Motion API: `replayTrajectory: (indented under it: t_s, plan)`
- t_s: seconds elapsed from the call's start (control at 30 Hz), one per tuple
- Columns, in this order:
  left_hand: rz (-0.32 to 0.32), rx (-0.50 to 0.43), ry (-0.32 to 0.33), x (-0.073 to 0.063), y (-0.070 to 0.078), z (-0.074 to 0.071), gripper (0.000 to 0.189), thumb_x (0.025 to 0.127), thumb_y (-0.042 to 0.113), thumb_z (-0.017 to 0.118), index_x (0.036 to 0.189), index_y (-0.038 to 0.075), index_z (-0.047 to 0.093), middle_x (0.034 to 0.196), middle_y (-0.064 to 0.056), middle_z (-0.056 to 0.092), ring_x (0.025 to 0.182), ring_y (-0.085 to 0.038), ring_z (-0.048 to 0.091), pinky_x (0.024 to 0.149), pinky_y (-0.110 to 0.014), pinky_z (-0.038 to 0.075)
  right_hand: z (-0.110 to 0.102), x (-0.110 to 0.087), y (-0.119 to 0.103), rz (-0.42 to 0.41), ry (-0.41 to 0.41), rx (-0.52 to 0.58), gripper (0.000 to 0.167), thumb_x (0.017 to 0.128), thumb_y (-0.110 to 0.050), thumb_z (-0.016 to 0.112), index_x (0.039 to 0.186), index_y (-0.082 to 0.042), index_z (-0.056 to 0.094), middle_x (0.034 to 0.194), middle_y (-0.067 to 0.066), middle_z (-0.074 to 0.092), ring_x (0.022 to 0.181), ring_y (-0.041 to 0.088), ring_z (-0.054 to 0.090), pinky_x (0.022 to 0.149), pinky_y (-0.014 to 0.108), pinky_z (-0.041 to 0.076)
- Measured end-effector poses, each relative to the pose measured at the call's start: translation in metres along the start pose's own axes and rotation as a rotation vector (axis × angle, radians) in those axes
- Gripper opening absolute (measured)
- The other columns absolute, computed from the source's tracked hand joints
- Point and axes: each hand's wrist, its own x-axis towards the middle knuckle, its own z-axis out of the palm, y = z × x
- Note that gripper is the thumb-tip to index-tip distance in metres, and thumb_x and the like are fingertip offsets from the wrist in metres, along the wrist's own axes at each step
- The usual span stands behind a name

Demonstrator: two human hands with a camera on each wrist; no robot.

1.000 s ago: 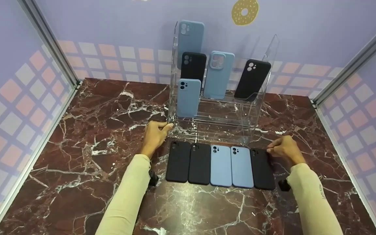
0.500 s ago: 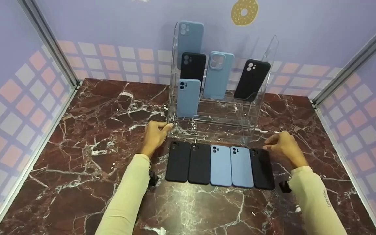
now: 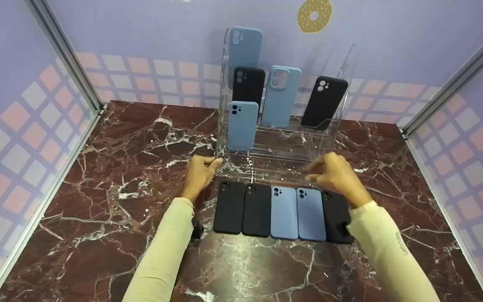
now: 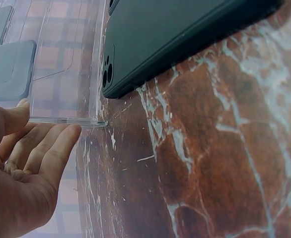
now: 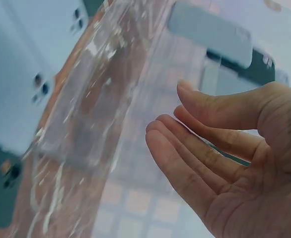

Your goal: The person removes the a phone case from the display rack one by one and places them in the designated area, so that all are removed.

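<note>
A clear acrylic display stand (image 3: 283, 157) bears phone cases on its tiers. At its left front corner my left hand (image 3: 199, 174) pinches the side panel; in the left wrist view the thumb (image 4: 17, 115) lies on one side of the panel edge and the fingers on the other. My right hand (image 3: 333, 173) hovers empty before the stand's right front, fingers loosely bent, over the top ends of the rightmost cases. A row of cases lies flat: a black case (image 3: 229, 209), another black case (image 3: 256, 212), a light blue case (image 3: 284, 214), another blue case (image 3: 311, 218) and a black case (image 3: 334, 214), partly hidden by the right wrist.
On the stand lean a blue case (image 3: 241, 128), a black case (image 3: 247, 86), a large-camera blue case (image 3: 281, 100), a black case (image 3: 324, 102) and a top blue case (image 3: 245, 50). Patterned panels (image 3: 149, 33) enclose the marbled table (image 3: 149, 142).
My right hand has left the rightmost black case's edge and moved left and forward, toward the stand. The left hand and all the cases have stayed in place.
</note>
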Motion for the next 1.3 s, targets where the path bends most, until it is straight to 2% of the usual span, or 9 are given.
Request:
replayTrajectory:
  t_s: [0.13, 0.33, 0.53, 0.83, 1.03, 1.23, 1.3]
  plan:
    - [0.009, 0.007, 0.010, 0.000, -0.001, 0.000, 0.028, 0.093, 0.026, 0.076, 0.111, 0.005, 0.077, 0.109, -0.013, 0.074, 0.103, -0.031, 0.069, 0.098, -0.046, 0.050, 0.005, 0.010, -0.029, -0.028, -0.014, -0.004, 0.028, 0.086, -0.012, 0.081, 0.110, 0.000, 0.073, 0.106, 0.017, 0.074, 0.094, 0.032, 0.071, 0.087, 0.046, 0.057]
    - [-0.001, 0.016, 0.012, 0.000, -0.001, 0.001, 0.030, 0.093, 0.029, 0.076, 0.113, 0.006, 0.077, 0.106, -0.013, 0.075, 0.099, -0.029, 0.070, 0.096, -0.045, 0.051, 0.010, 0.027, -0.064, -0.104, 0.049, -0.037, 0.040, 0.084, -0.013, 0.083, 0.118, 0.002, 0.070, 0.113, 0.020, 0.072, 0.097, 0.033, 0.070, 0.088, 0.046, 0.056]
    - [-0.011, 0.023, 0.016, -0.001, 0.000, 0.001, 0.030, 0.092, 0.029, 0.077, 0.113, 0.007, 0.077, 0.109, -0.013, 0.075, 0.104, -0.030, 0.069, 0.098, -0.044, 0.050, 0.020, 0.040, -0.085, -0.182, 0.114, -0.055, 0.051, 0.086, -0.015, 0.082, 0.132, -0.001, 0.063, 0.135, 0.016, 0.063, 0.121, 0.036, 0.058, 0.107, 0.050, 0.043]
    - [-0.003, 0.036, 0.009, 0.000, -0.001, -0.001, 0.033, 0.093, 0.030, 0.076, 0.114, 0.004, 0.076, 0.114, -0.014, 0.072, 0.114, -0.033, 0.066, 0.102, -0.046, 0.047, 0.032, 0.069, -0.104, -0.385, 0.227, -0.094, 0.075, 0.089, -0.014, 0.078, 0.152, 0.001, 0.040, 0.160, 0.015, 0.036, 0.145, 0.032, 0.035, 0.121, 0.042, 0.024]
    - [0.003, 0.029, 0.013, 0.000, 0.001, -0.002, 0.033, 0.093, 0.029, 0.076, 0.114, 0.003, 0.076, 0.118, -0.017, 0.071, 0.116, -0.035, 0.064, 0.102, -0.046, 0.048, 0.035, 0.085, -0.107, -0.447, 0.231, -0.133, 0.087, 0.091, -0.015, 0.078, 0.158, 0.003, 0.025, 0.166, 0.017, 0.020, 0.152, 0.032, 0.019, 0.124, 0.035, 0.012]
    - [-0.006, 0.035, 0.023, 0.000, 0.000, 0.000, 0.030, 0.092, 0.029, 0.077, 0.112, 0.006, 0.077, 0.113, -0.015, 0.073, 0.111, -0.032, 0.067, 0.100, -0.045, 0.049, 0.036, 0.094, -0.106, -0.428, 0.201, -0.125, 0.082, 0.096, -0.016, 0.072, 0.159, 0.002, 0.022, 0.166, 0.017, 0.021, 0.152, 0.031, 0.019, 0.124, 0.035, 0.011]
    - [-0.012, 0.033, 0.022, 0.001, 0.000, 0.000, 0.029, 0.092, 0.028, 0.077, 0.112, 0.007, 0.077, 0.110, -0.014, 0.074, 0.107, -0.031, 0.068, 0.098, -0.045, 0.050, 0.035, 0.096, -0.106, -0.444, 0.217, -0.109, 0.078, 0.097, -0.014, 0.069, 0.158, 0.004, 0.024, 0.163, 0.019, 0.026, 0.148, 0.031, 0.029, 0.123, 0.035, 0.017]
